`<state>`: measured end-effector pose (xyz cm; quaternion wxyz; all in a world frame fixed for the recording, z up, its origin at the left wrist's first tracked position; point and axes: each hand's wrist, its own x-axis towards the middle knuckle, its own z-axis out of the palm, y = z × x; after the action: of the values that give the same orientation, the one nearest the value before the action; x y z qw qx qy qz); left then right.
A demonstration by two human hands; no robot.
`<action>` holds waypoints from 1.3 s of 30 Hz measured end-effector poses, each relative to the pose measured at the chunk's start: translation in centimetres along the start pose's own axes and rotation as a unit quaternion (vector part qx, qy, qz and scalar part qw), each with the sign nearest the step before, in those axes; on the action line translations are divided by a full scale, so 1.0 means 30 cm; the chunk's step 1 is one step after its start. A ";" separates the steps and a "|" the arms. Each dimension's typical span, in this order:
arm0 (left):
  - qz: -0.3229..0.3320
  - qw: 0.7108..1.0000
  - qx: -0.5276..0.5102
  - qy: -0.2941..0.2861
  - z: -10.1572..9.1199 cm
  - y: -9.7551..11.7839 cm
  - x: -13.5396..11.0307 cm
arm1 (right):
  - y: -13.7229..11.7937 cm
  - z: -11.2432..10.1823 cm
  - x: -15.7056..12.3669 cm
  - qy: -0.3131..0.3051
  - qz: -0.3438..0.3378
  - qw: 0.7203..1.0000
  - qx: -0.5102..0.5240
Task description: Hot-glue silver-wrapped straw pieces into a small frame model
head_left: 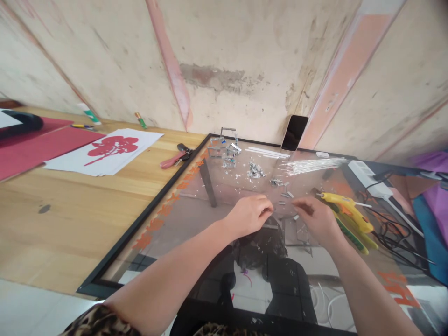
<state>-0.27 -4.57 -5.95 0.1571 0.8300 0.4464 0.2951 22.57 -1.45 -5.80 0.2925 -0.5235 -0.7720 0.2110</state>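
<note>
Over the glass tabletop (196,219) my left hand (249,215) is curled, with thumb and fingers pressed together; whatever it may hold is too small to make out. My right hand (317,219) hovers a short gap to the right, its fingertips drawn together in a pinch, and nothing I can name shows in them. Small grey metal strips (287,192) lie just beyond and between the hands. Farther back is a pile of silvery bits (256,170). A yellow glue gun (350,210) and green-handled pliers (353,235) rest beside my right hand.
A bundle of thin wires (311,165), white glue sticks (268,153) and small wire-framed pieces (227,151) are at the back. A phone (295,133) leans on the wall. A power strip (371,179) with cables sits right. Left, the wooden table (70,219) holds papers (105,151) and scissors (177,156).
</note>
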 end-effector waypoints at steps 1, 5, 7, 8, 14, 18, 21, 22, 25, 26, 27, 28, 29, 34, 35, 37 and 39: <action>0.000 1.000 0.001 0.002 0.002 -0.003 0.001 | -0.003 -0.005 0.001 -0.002 0.038 0.999 0.035; -0.016 1.000 0.001 0.009 0.008 -0.010 0.011 | -0.014 -0.015 0.001 -0.041 0.124 0.986 0.102; -0.030 0.999 0.009 0.010 0.009 -0.009 0.019 | -0.017 -0.012 -0.003 -0.074 0.122 0.984 0.108; -0.035 0.999 0.016 0.008 0.009 -0.008 0.024 | -0.019 -0.008 -0.007 -0.095 0.115 0.983 0.108; -0.052 0.996 0.067 -0.013 0.016 -0.007 0.096 | -0.032 0.005 -0.040 -0.207 0.073 0.972 0.088; -0.067 0.991 0.101 -0.047 0.059 -0.014 0.205 | -0.043 -0.013 -0.058 -0.240 0.044 0.968 0.055; -0.081 0.987 0.116 -0.072 0.107 -0.019 0.289 | -0.058 -0.031 -0.067 -0.245 0.037 0.969 0.024; -0.084 0.987 0.117 -0.077 0.123 -0.021 0.312 | -0.064 -0.037 -0.069 -0.243 0.032 0.969 0.015; -0.095 0.985 0.115 -0.092 0.160 -0.030 0.355 | -0.078 -0.052 -0.074 -0.240 0.011 0.971 -0.001; -0.098 0.984 0.113 -0.095 0.166 -0.033 0.362 | -0.081 -0.056 -0.075 -0.242 0.003 0.970 -0.003; -0.100 0.984 0.110 -0.097 0.168 -0.036 0.365 | -0.083 -0.059 -0.076 -0.246 -0.005 0.969 -0.003; -0.101 0.984 0.108 -0.098 0.166 -0.038 0.365 | -0.083 -0.062 -0.077 -0.251 -0.013 0.968 -0.005; -0.102 0.984 0.105 -0.097 0.158 -0.039 0.361 | -0.082 -0.064 -0.079 -0.257 -0.025 0.966 -0.008; -0.100 0.987 0.089 -0.091 0.037 -0.010 0.265 | -0.079 -0.073 -0.104 -0.268 -0.067 0.958 -0.076; -0.098 0.987 0.083 -0.093 0.002 0.004 0.228 | -0.081 -0.074 -0.111 -0.265 -0.071 0.957 -0.096; -0.079 0.990 0.034 -0.110 -0.061 0.040 0.141 | -0.087 -0.072 -0.123 -0.258 -0.077 0.953 -0.139; -0.063 0.987 -0.007 -0.146 -0.101 0.079 0.054 | -0.095 -0.068 -0.129 -0.255 -0.076 0.947 -0.180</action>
<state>0.04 -4.54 -1.78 0.2448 0.8334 0.4676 0.1638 23.07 -6.05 -3.38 0.0018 -0.4357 -0.8836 0.1716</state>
